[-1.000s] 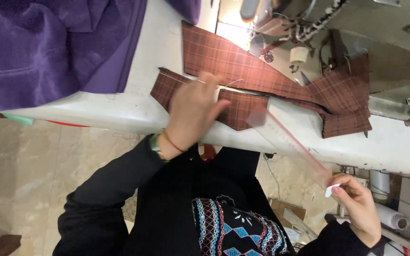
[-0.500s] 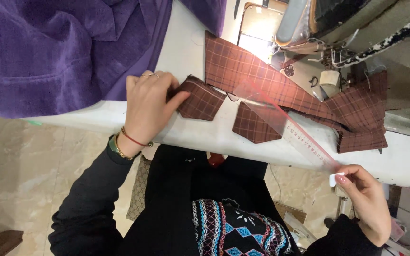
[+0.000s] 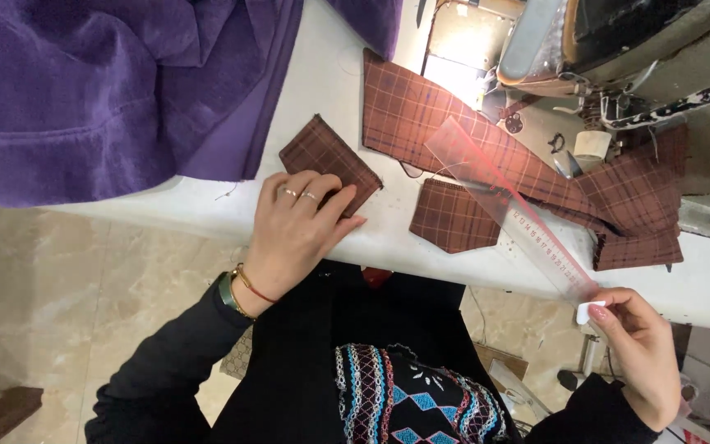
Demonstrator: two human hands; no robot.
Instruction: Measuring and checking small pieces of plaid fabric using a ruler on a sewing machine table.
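Plaid piece [image 3: 326, 160], small and folded, flat on white table [image 3: 207, 214] just right of purple cloth [image 3: 84, 90]; touching neither cloth nor other plaid parts.

Left hand [image 3: 297, 230] laid palm-down, fingers spread and relaxed, tips resting on near corner of piece. Pressing or steadying, not gripping.

Further right: second plaid bit [image 3: 452, 215], five-sided, point toward table edge, lying apart from first. Above it, long plaid strip [image 3: 454, 123] running aslant toward sewing machine [image 3: 618, 41], far end bunched under machine head.

Clear ruler [image 3: 507, 210] slanted across strip and corner of second bit, far end up, near end off table edge. Right hand [image 3: 638, 353] below table edge, thumb and fingers pinched on ruler's near end, together with small white lump [image 3: 589, 312], possibly chalk; too small to tell.

Step in hand, judged: positioning and flattening small piece, ruler held ready but not yet on it.

Next move calls for: piece kept flat and unmoving under left fingertips; ruler swung left clear of strip without dragging it; ruler edge squared to plaid lines before any marking.
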